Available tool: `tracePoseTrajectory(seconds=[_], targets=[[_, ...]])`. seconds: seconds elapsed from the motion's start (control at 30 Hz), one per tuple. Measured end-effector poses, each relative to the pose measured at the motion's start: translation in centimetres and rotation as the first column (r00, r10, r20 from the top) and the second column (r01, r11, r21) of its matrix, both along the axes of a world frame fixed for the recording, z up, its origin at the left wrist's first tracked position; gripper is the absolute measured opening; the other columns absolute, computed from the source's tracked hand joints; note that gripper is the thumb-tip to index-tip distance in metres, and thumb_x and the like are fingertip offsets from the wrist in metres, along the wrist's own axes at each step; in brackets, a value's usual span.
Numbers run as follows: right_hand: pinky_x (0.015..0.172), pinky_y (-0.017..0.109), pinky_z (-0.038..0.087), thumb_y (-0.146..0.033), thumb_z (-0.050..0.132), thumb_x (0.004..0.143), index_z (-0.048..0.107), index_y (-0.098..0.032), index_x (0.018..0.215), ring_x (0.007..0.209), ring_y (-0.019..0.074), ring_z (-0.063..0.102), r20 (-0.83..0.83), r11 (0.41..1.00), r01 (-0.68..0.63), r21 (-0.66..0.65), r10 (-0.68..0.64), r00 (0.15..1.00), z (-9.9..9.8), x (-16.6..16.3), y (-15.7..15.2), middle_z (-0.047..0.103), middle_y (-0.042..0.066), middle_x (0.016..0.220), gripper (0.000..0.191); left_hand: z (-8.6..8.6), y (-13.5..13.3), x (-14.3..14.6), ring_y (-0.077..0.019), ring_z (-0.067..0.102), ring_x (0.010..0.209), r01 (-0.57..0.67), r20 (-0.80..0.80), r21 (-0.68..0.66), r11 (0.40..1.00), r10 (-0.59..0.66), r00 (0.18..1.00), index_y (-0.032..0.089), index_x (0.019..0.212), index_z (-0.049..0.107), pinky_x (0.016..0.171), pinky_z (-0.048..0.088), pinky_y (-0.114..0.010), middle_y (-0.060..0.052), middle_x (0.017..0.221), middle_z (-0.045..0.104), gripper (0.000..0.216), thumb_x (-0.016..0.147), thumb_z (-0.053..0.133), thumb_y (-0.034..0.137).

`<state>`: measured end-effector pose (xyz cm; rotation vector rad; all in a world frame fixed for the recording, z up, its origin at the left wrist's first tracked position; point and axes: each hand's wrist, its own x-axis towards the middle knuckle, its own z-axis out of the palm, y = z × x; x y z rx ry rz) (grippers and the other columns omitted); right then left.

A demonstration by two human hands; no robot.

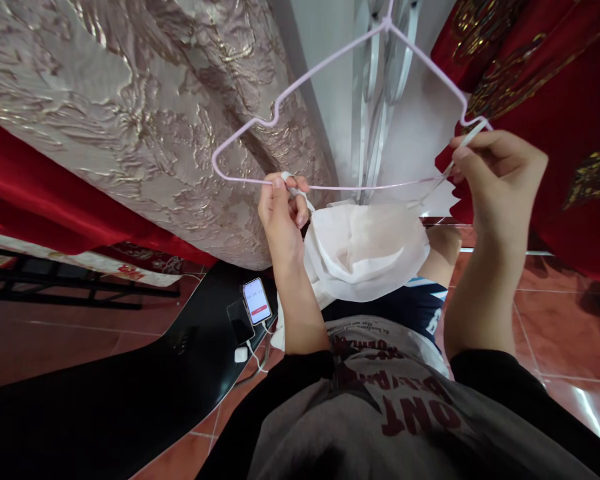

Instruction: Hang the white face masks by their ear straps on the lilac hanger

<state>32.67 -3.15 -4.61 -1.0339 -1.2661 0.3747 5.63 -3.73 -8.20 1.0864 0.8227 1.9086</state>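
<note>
Shirt (355,427); left grip (283,200) pinches hanger (350,189), strap (287,177); right grip (493,160) pinches other strap (473,134)

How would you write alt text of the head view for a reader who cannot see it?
The left hand pinches a lilac hanger and a white strap; the right hand grips a second strap near the hanger's other end. White cloth shows below, and two phones rest on a black surface.

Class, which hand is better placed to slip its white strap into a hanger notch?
Probably the right hand: its strap is beside one notch of the lilac hanger. The left hand is at the lower bar, below the other notch.
</note>
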Motion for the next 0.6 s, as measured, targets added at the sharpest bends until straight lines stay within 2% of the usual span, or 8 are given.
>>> tracePoseTrajectory(seconds=[0.1, 0.23, 0.33, 0.37, 0.43, 0.53, 0.57, 0.6], targets=[[0.077, 0.036, 0.057, -0.013, 0.075, 0.083, 0.087, -0.027, 0.095, 0.083, 0.0172, 0.070, 0.014, 0.972, -0.024, 0.233, 0.022, 1.000, 0.5, -0.1, 1.2, 0.076, 0.004, 0.087, 0.022, 0.0, 0.0, 0.1, -0.0046, 0.025, 0.041, 0.020, 0.007, 0.006, 1.000, -0.020, 1.000, 0.023, 0.083, 0.057, 0.036, 0.019, -0.026, -0.001, 0.079, 0.064, 0.042, 0.100, 0.067, 0.059], [0.078, 0.038, 0.062, -0.030, 0.078, 0.091, 0.086, -0.031, 0.102, 0.080, 0.0163, 0.073, -0.092, 0.874, 0.047, 0.484, -0.003, 0.996, -0.6, 2.5, 4.6, 0.074, 0.002, 0.086, 0.014, 0.0, 0.2, -0.1, -0.0040, 0.022, 0.041, 0.043, 0.030, 0.037, 0.998, -0.044, 0.999, 0.022, 0.081, 0.057, 0.036, 0.013, -0.027, 0.000, 0.076, 0.064, 0.045, 0.095, 0.073, 0.061], [0.082, 0.037, 0.063, -0.050, 0.090, 0.075, 0.082, -0.035, 0.116, 0.096, 0.0194, 0.079, -0.181, 0.827, 0.127, 0.548, -0.031, 0.983, -2.2, 5.8, 6.1, 0.079, -0.001, 0.104, 0.044, 0.0, 0.3, -0.4, -0.0037, 0.023, 0.040, 0.068, 0.035, 0.054, 0.996, -0.070, 0.997, 0.021, 0.080, 0.057, 0.035, 0.013, -0.026, 0.000, 0.076, 0.064, 0.042, 0.098, 0.072, 0.056], [0.086, 0.038, 0.063, -0.053, 0.091, 0.072, 0.081, -0.036, 0.117, 0.102, 0.0210, 0.080, -0.211, 0.826, 0.167, 0.539, -0.060, 0.976, -2.7, 6.5, 6.1, 0.080, -0.002, 0.109, 0.049, 0.0, 0.3, -0.5, -0.0037, 0.024, 0.040, 0.072, 0.035, 0.050, 0.996, -0.074, 0.997, 0.021, 0.081, 0.058, 0.035, 0.014, -0.025, -0.001, 0.077, 0.064, 0.040, 0.100, 0.071, 0.054], [0.088, 0.036, 0.062, -0.049, 0.089, 0.076, 0.082, -0.039, 0.114, 0.104, 0.0190, 0.080, -0.260, 0.823, 0.245, 0.513, -0.123, 0.958, -3.2, 6.6, 5.1, 0.081, -0.003, 0.110, 0.041, -0.1, 0.2, -0.5, -0.0040, 0.023, 0.041, 0.092, 0.046, 0.034, 0.995, -0.093, 0.995, 0.021, 0.082, 0.060, 0.036, 0.014, -0.025, -0.001, 0.078, 0.065, 0.036, 0.101, 0.070, 0.050], [0.074, 0.030, 0.061, -0.046, 0.083, 0.086, 0.086, -0.037, 0.097, 0.082, 0.0132, 0.078, -0.310, 0.774, 0.338, 0.535, -0.193, 0.931, -3.1, 3.7, 2.2, 0.082, -0.003, 0.092, 0.015, -0.1, 0.0, -0.2, -0.0041, 0.023, 0.042, 0.137, 0.075, 0.002, 0.991, -0.137, 0.988, 0.021, 0.082, 0.061, 0.037, 0.015, -0.025, -0.003, 0.081, 0.066, 0.035, 0.100, 0.072, 0.048], [0.070, 0.032, 0.060, -0.048, 0.084, 0.084, 0.086, -0.035, 0.091, 0.075, 0.0144, 0.077, -0.311, 0.753, 0.358, 0.551, -0.213, 0.926, -2.9, 2.2, 1.2, 0.081, -0.003, 0.084, 0.015, -0.1, -0.1, 0.0, -0.0043, 0.023, 0.042, 0.143, 0.078, -0.016, 0.990, -0.142, 0.987, 0.020, 0.081, 0.061, 0.037, 0.015, -0.025, -0.003, 0.081, 0.067, 0.035, 0.099, 0.072, 0.048], [0.072, 0.036, 0.061, -0.050, 0.084, 0.084, 0.087, -0.032, 0.087, 0.075, 0.0166, 0.076, -0.205, 0.781, 0.291, 0.552, -0.211, 0.956, -2.7, 0.8, 0.4, 0.080, -0.001, 0.080, 0.019, -0.1, -0.1, 0.2, -0.0046, 0.024, 0.042, 0.143, 0.077, -0.037, 0.989, -0.140, 0.987, 0.020, 0.082, 0.061, 0.037, 0.016, -0.025, -0.003, 0.082, 0.068, 0.035, 0.100, 0.072, 0.048]])
